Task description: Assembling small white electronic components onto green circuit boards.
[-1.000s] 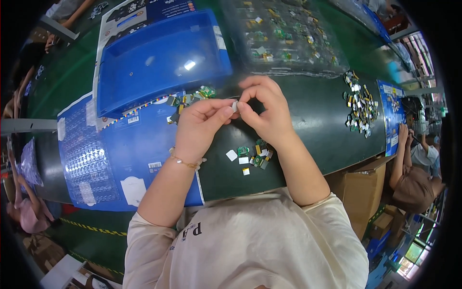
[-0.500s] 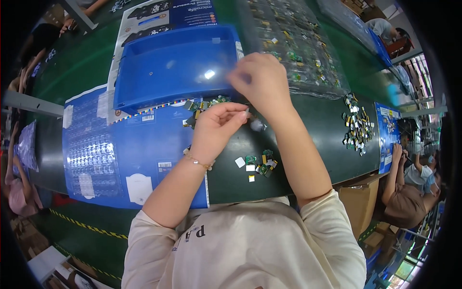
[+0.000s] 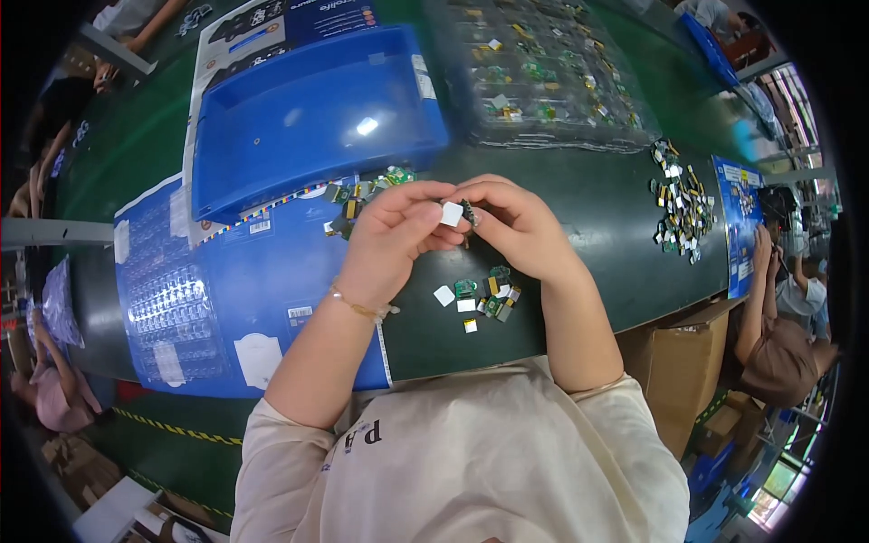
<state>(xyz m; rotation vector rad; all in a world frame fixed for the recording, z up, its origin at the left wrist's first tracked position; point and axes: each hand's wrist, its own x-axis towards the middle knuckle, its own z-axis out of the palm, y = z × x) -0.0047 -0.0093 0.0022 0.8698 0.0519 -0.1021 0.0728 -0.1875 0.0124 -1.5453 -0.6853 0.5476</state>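
Observation:
My left hand [image 3: 387, 237] is closed, pinching a small white square piece [image 3: 452, 214] between thumb and fingers. Right beside it, my right hand [image 3: 523, 226] grips the edge of a small dark circuit board [image 3: 468, 214]; the fingers hide most of it. The two pieces are close together, and I cannot tell whether they are joined. Below the hands, a small group of green circuit boards [image 3: 465, 289] and white and yellow parts lies on the dark table. Another pile of boards [image 3: 353, 201] sits behind my left hand, partly covered by it.
Behind the hands stands a blue plastic bin [image 3: 308, 136]. To its right are stacked clear trays [image 3: 552, 81] filled with boards. A larger pile of parts [image 3: 683, 208] lies at right. Clear blister sheets [image 3: 172, 290] rest on blue cardboard at left. Other people work around the table.
My right hand has come down from beside the blue bin to meet my left hand. The white square and the dark board now show between the fingers. The view has shifted slightly.

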